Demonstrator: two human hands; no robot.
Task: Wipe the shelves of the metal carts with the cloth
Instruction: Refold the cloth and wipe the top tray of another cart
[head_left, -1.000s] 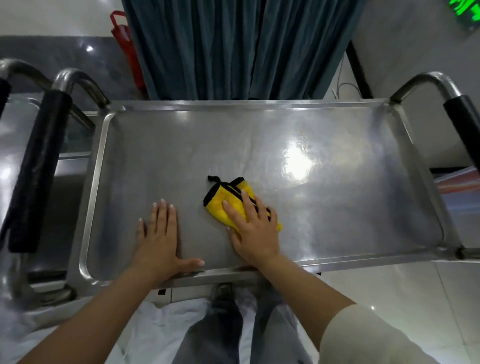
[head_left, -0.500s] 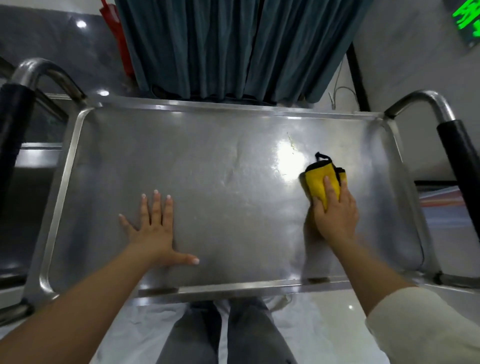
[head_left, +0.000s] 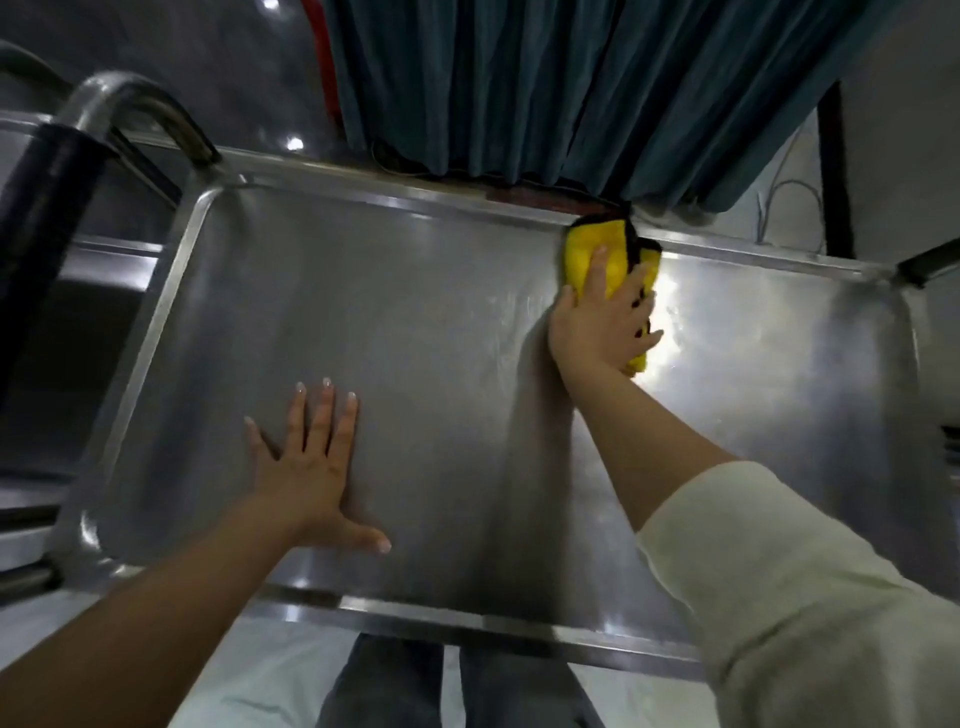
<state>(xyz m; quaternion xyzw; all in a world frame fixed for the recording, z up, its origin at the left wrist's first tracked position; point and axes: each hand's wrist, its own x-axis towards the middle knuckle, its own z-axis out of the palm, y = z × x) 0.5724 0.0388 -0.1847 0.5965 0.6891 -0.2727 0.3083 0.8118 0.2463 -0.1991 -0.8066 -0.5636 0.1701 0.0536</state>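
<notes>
Cloth (head_left: 605, 249), yellow with black edging and folded into a thick pad, lies flat on the shelf (head_left: 415, 322) under the right hand (head_left: 597, 322), pushed up against the far rim so that its leading edge and a small black loop just beyond the fingertips touch or overlap the raised lip. The right hand's fingers (head_left: 597, 270) are spread and fairly straight, pressing the pad down rather than curling round it; only a yellow sliver shows below the heel of the palm.

The likeliest slip, I judge, is the cloth bunching or rolling over that lip, since nothing clamps it and it is held by downward pressure alone. A hard push toward the curtain (head_left: 519, 93) hanging just past the fingertips could send the pad off the back edge, or catch the loop on the rim. The bright glare beside the thumb may also hide streaks, so a patch could be missed.

The left hand (head_left: 311, 467) rests flat on the bare steel well apart from the right fingers, toward the near edge, its fingers splayed and holding nothing. It seems to brace the cart; if it lifts, the cart might roll under the wiping stroke. A black-sleeved handle (head_left: 47, 208) stands far out beyond the left fingers.
</notes>
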